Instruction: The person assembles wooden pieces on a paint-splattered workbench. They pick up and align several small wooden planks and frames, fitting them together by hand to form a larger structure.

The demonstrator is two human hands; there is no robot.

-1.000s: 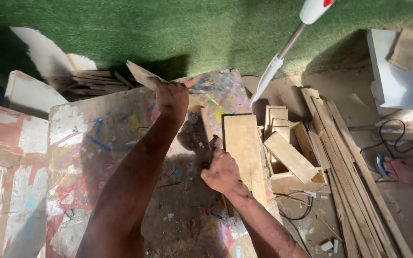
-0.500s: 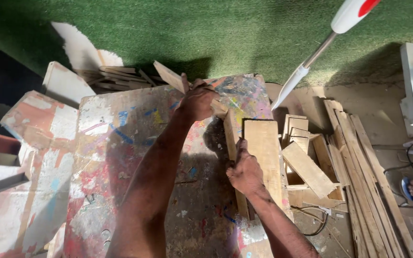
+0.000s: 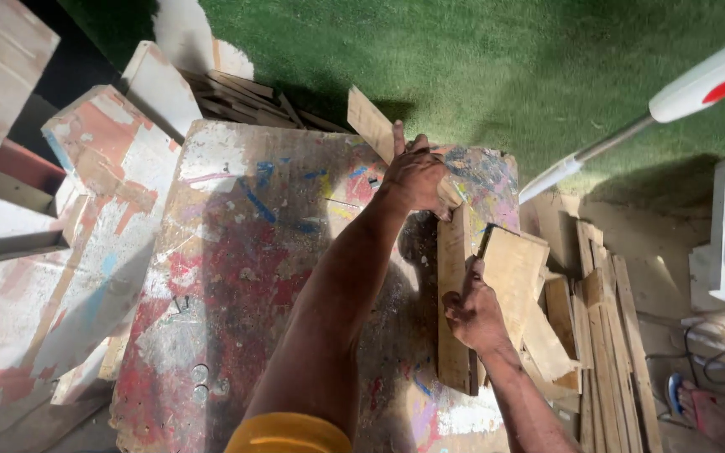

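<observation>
1. Head view looks straight down: green artificial turf fills the far side, the widest open ground, and its near edge meets the far edge of the desk.
2. That desk is a flat board, thickly spattered with red, blue, yellow and white paint, with rough worn edges; its left half lies bare.
3. Left of the desk, painted white-and-red panels lean and overlap, crowding that side.
4. Right of the desk, a stack of long raw wooden slats lies on sandy ground, leaving little room there.
5. Over the turf at upper right slants a white-and-red handle on a thin metal pole.
6. A pale wooden plank stands on its long edge at the desk's right side, plain and unpainted.
7. Just beside it, a broader flat wooden board tilts against the plank.
8. The left hand is closed around a small thin wood piece at the desk's far edge, above the plank's top end.
9. The right hand is clenched on the plank's side, fingers curled tightly over it.
</observation>
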